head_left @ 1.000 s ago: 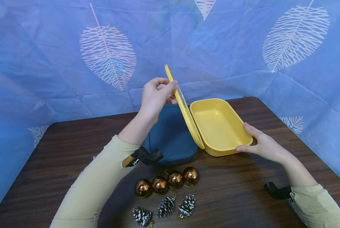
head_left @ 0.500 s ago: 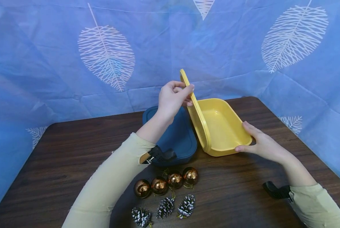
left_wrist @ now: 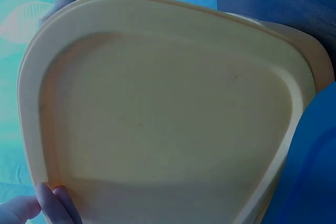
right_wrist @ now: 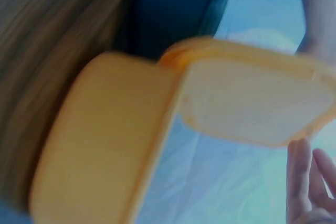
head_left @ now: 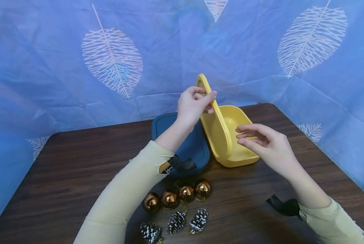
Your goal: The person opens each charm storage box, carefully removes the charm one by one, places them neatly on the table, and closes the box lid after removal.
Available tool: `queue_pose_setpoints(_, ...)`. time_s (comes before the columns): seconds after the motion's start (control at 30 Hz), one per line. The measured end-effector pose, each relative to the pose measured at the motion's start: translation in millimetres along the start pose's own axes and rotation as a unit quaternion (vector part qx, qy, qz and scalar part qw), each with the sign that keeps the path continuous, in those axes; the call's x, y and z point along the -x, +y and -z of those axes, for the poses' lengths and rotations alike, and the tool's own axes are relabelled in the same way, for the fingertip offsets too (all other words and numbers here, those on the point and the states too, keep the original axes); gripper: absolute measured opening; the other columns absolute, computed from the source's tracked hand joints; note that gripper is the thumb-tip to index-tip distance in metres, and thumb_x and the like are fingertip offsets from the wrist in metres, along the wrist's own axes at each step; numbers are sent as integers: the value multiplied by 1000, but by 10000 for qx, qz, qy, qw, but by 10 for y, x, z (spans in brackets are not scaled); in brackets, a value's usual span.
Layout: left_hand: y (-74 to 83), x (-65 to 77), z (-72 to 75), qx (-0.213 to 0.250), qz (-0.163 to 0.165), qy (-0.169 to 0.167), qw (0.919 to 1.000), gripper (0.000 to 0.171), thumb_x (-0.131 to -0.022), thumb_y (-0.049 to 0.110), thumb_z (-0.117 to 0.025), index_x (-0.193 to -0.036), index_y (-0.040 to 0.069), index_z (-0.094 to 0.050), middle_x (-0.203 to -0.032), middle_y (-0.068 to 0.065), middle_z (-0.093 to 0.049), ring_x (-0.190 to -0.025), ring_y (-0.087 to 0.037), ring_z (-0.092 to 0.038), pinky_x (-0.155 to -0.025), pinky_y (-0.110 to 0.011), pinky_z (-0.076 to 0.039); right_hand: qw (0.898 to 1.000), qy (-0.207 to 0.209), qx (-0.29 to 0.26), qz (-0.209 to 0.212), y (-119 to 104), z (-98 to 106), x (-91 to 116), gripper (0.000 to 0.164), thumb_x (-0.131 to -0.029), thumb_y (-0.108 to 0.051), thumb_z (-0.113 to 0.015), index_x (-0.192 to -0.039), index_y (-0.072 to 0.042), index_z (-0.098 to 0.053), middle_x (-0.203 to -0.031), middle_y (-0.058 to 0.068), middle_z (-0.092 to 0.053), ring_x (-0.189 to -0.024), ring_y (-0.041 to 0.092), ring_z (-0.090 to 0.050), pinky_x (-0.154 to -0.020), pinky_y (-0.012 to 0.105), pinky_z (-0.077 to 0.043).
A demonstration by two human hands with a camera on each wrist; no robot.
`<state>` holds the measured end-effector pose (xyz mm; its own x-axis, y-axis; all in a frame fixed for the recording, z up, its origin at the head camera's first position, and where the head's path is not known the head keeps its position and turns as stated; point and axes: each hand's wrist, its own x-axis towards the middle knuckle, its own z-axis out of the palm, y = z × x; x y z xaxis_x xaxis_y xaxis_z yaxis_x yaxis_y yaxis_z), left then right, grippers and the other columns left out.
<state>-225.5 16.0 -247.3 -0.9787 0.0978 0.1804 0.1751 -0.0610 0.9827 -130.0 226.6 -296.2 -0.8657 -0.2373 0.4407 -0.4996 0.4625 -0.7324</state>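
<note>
My left hand (head_left: 195,105) pinches the upper edge of a yellow lid (head_left: 211,135), which stands tilted along the left side of an uncovered yellow box (head_left: 241,154). In the left wrist view the lid's recessed face (left_wrist: 168,119) fills most of the frame, with fingertips on its rim at the lower left. My right hand (head_left: 270,145) hovers over the box's right side, holding nothing, its fingers loosely bent and pointing towards the lid. Blurred in the right wrist view, its fingers (right_wrist: 299,177) appear just beside the lid's edge.
A dark blue lidded box (head_left: 194,145) sits directly left of the yellow one, partly behind my left forearm. In front lie several shiny copper baubles (head_left: 169,199) in a row and three frosted pine cones (head_left: 176,222). A blue leaf-print cloth (head_left: 169,51) hangs behind the wooden table (head_left: 87,162).
The lid has swung rightwards and more upright over the yellow box, carried by my left hand. My right hand has let go of the box's near right corner and risen leftwards.
</note>
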Motion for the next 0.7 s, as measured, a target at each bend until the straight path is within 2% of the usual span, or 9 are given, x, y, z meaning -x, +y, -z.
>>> queue_pose_setpoints(0.1, -22, 3, -48, -190, -34, -40, 9998, 37, -87, 20, -72, -115, 5, -54, -80, -10, -67, -61, -21, -67, -67, -38, -57, 9992, 105, 113, -356, -107, -61, 0, 30, -86, -13, -72, -116, -10, -66, -107, 2, -67, -85, 8, -68, -69, 20, -54)
queue_pose_setpoints(0.23, -47, 6, -97, -640, -130, -70, 9978, 39, -87, 24, -72, -116, 6, -54, -78, -6, -67, -58, -20, -67, -66, -32, -56, 9955, 162, 388, -854, -188, -124, 9, 30, -83, -27, -76, -108, -12, -68, -93, 2, -71, -78, 7, -68, -60, 23, -53)
queue_pose_setpoints(0.3, -58, 5, -119, -875, -254, -90, 9958, 40, -87, 25, -72, -117, 5, -55, -76, -4, -67, -58, -21, -67, -67, -27, -55, 9940, 266, 680, -809, -202, -156, 12, 28, -81, -29, -78, -103, -13, -69, -85, 0, -72, -74, 5, -67, -57, 23, -52)
queue_pose_setpoints(0.4, -67, 8, -142, -1217, -472, -92, 9914, 42, -88, 26, -71, -120, 4, -56, -74, -2, -68, -58, -20, -67, -66, -23, -52, 9896, 636, 1240, -362, -194, -204, 16, 21, -81, -24, -79, -95, -10, -71, -79, 0, -72, -71, 7, -67, -54, 18, -48)
queue_pose_setpoints(0.53, -64, 5, -149, -1562, -607, -176, 9857, 45, -89, 28, -70, -124, 4, -55, -77, 0, -69, -58, -15, -66, -70, -21, -51, 9747, 1290, 1815, 199, -168, -241, 20, 15, -78, -14, -79, -89, -6, -73, -77, 3, -71, -68, 17, -69, -56, 8, -43)
queue_pose_setpoints(0.6, -67, -2, -144, -1615, -603, -284, 9846, 45, -89, 28, -69, -126, 6, -54, -81, 0, -68, -59, -12, -67, -74, -19, -51, 9704, 1475, 1899, 225, -148, -227, 25, 16, -78, -12, -79, -90, -4, -73, -78, 5, -71, -67, 15, -69, -57, 6, -42)
queue_pose_setpoints(0.7, -95, -15, -119, -1551, -576, -423, 9853, 42, -90, 23, -68, -126, 6, -54, -85, -1, -66, -64, -12, -67, -74, -20, -51, 9735, 1519, 1709, -95, -105, -160, 46, 19, -81, -15, -78, -94, -3, -72, -80, 7, -71, -65, 2, -66, -53, 9, -43)
